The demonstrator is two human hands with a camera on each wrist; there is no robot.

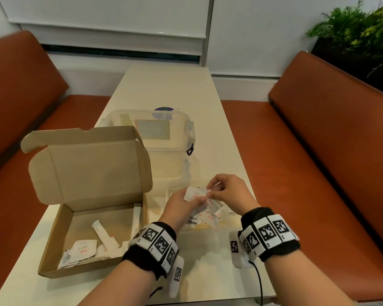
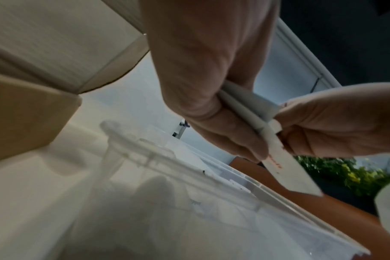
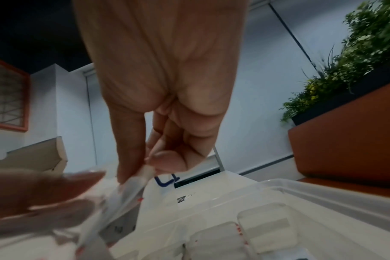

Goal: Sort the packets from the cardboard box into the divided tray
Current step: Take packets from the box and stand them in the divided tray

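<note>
The open cardboard box [image 1: 53, 239] sits at the left of the table with white packets [image 1: 84, 250] and a stick packet [image 1: 102, 235] inside. My left hand [image 1: 199, 199] grips a bunch of white red-printed packets [image 1: 194, 193] above the clear divided tray [image 1: 175, 195]. My right hand [image 1: 209, 193] pinches one packet of that bunch. In the left wrist view the left hand [image 2: 241, 137] holds the stacked packets [image 2: 245, 109]. The right wrist view shows the right hand [image 3: 149, 163] pinching a packet [image 3: 131, 186] over the tray [image 3: 312, 191], where other packets [image 3: 216, 244] lie.
A clear lidded plastic container [image 1: 164, 140] stands behind the tray and box. Orange benches [image 1: 318, 151] run along both sides of the narrow table [image 1: 170, 89]. Green plants [image 1: 363, 29] stand at the far right. The box lid [image 1: 89, 164] stands raised.
</note>
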